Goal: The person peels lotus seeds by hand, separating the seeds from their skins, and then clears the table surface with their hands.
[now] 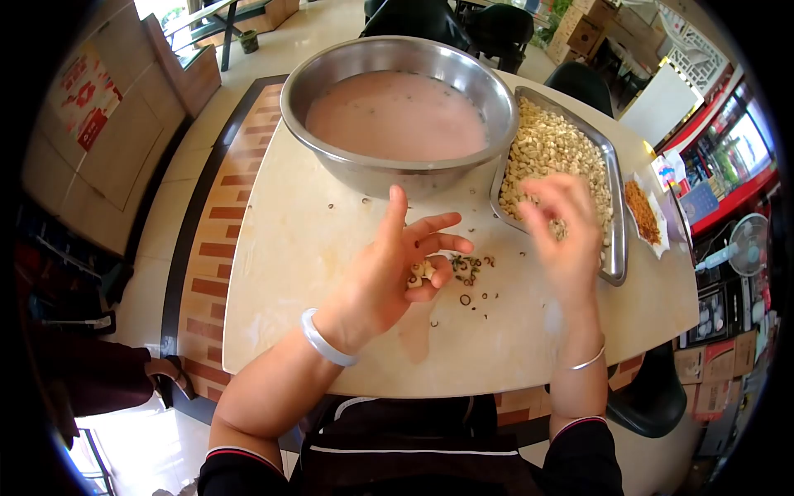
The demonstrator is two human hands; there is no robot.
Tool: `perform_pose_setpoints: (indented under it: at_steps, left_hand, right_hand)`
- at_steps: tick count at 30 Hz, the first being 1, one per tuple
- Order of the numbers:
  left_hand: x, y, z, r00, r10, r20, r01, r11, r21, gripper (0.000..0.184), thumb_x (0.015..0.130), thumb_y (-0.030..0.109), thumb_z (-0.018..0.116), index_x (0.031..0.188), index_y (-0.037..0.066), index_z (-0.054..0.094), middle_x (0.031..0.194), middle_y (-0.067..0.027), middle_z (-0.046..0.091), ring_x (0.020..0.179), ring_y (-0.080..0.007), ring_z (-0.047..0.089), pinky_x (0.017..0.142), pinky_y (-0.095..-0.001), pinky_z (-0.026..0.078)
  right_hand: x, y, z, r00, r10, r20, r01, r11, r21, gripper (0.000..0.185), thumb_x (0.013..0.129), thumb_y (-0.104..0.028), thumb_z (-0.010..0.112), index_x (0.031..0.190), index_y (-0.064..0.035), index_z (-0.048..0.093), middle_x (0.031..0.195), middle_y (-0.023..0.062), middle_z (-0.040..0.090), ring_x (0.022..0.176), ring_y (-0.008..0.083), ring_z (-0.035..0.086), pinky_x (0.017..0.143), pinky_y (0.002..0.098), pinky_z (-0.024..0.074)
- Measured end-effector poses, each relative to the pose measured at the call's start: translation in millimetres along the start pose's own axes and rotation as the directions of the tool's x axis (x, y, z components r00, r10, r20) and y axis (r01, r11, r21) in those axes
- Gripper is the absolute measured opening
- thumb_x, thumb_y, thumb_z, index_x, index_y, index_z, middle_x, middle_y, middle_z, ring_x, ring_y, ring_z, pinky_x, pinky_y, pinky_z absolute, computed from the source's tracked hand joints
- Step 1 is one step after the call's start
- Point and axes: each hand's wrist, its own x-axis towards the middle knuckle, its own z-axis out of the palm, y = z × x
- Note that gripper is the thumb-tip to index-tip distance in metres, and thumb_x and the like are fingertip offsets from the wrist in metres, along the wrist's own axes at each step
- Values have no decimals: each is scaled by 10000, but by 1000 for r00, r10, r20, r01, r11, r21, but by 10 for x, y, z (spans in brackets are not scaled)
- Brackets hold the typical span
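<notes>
Cradling a few pale pieces point(422, 271) in the left hand point(376, 277), above the table point(289, 273), with palm turned partly up, thumb raised, index and middle fingers loosely extended, and lower fingers curled in around the load. Probably cupped like that to stop pieces rolling out while leaving thumb and upper fingers free. Hovering near the inner side of the metal tray point(614, 198), with right hand point(571, 240) half open, fingers bent and thumb apart. Can't tell if anything is in those fingertips; too blurred. See a heap of similar pieces point(562, 140) spread across the tray, likely set on the right for short reach. Note steel bowl point(372, 172) just beside it, with cloudy pink liquid point(397, 116) inside, and small dark scraps point(473, 269) on the table between the hands, apparently clear of both containers.
</notes>
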Motion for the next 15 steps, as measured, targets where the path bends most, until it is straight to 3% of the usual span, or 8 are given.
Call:
perform_pose_setpoints:
  at_steps: [1,3,4,7,8,10,13,15]
  left_hand:
    - [-10,-20,0,1000,-7,-10,7,1000,5,939,910,776,300,1406,-12,423,1079,-76,594,669,-106,418,494,-200,274]
    - [19,-74,17,995,21,-94,-17,999,42,948,903,784,297,1408,-7,429,1093,-76,595,693,-105,446,527,-208,307]
    - [22,-102,23,991,32,-133,-24,998,60,953,900,788,295,1409,-5,431,1100,-76,595,705,-104,461,543,-212,324]
    - [-3,-132,63,993,65,-103,-52,990,129,977,910,780,283,1441,-34,384,1013,-63,600,679,-82,443,559,-207,329]
    - [-12,-132,72,993,60,-101,-49,993,110,935,919,761,302,1407,-27,423,982,-52,595,668,-78,442,548,-204,320]
    - [-30,-110,68,993,56,-101,-48,996,78,854,938,724,341,1339,-12,501,919,-29,585,647,-71,442,527,-199,303]
    - [-27,-50,2,999,39,-20,-39,999,21,558,974,548,500,1142,27,611,827,10,562,594,-56,424,485,-196,267]
    - [-47,-49,-27,996,69,50,-73,994,77,369,962,410,587,1013,48,631,799,25,562,571,-47,411,464,-198,247]
  right_hand:
    - [-101,-35,84,984,-90,151,71,989,128,123,798,-39,732,916,-37,697,882,67,610,822,220,617,687,331,500]
    - [-197,-338,239,946,-190,264,155,977,145,155,755,-142,783,854,-55,701,849,50,596,777,230,611,668,337,499]
    - [-233,-397,274,931,-165,325,137,985,109,182,738,-145,790,858,-45,696,841,48,592,769,232,609,657,350,497]
    - [-318,-366,429,938,-146,314,107,985,136,202,731,-140,788,876,-36,693,837,52,588,759,239,602,654,356,498]
    - [-319,-339,425,928,-189,320,145,977,157,186,749,-105,774,901,-36,693,853,49,594,764,214,609,649,319,505]
    - [-276,-360,367,959,-108,260,44,970,237,160,775,-69,754,918,-32,694,869,48,601,770,185,616,641,293,508]
    - [-184,-290,269,978,-80,192,17,951,308,170,817,17,705,984,-17,697,899,51,609,781,143,623,629,260,513]
    - [-180,-185,260,980,-95,177,31,942,334,200,819,38,696,1012,-11,698,903,55,606,782,146,622,632,262,516]
